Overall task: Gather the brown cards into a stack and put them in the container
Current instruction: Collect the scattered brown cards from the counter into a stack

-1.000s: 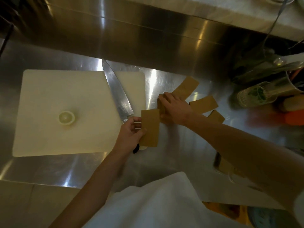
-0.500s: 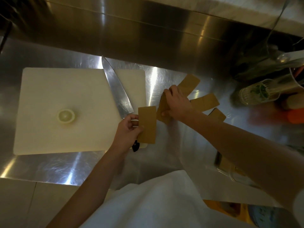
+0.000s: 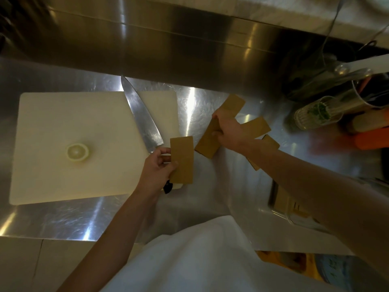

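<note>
My left hand [image 3: 156,169] pinches one brown card [image 3: 182,160] by its left edge, holding it over the corner of the cutting board. To its right, my right hand [image 3: 228,131] grips a second brown card [image 3: 207,142], tilted and lifted off the steel counter. Three more brown cards lie fanned on the counter behind that hand: one at the back [image 3: 233,104], one in the middle [image 3: 255,127], one partly under my forearm [image 3: 270,143]. A clear container [image 3: 280,201] sits at the counter's front right, mostly hidden by my right arm.
A white cutting board [image 3: 63,127] holds a lemon half [image 3: 77,152] and a large chef's knife [image 3: 143,116], its handle under my left hand. Jars, a glass with herbs [image 3: 315,113] and utensils crowd the right side. A steel backsplash rises behind.
My right hand has lifted its card off the counter and tilted it, drawing it slightly away from the fanned cards. The left hand and its card have stayed nearly still.
</note>
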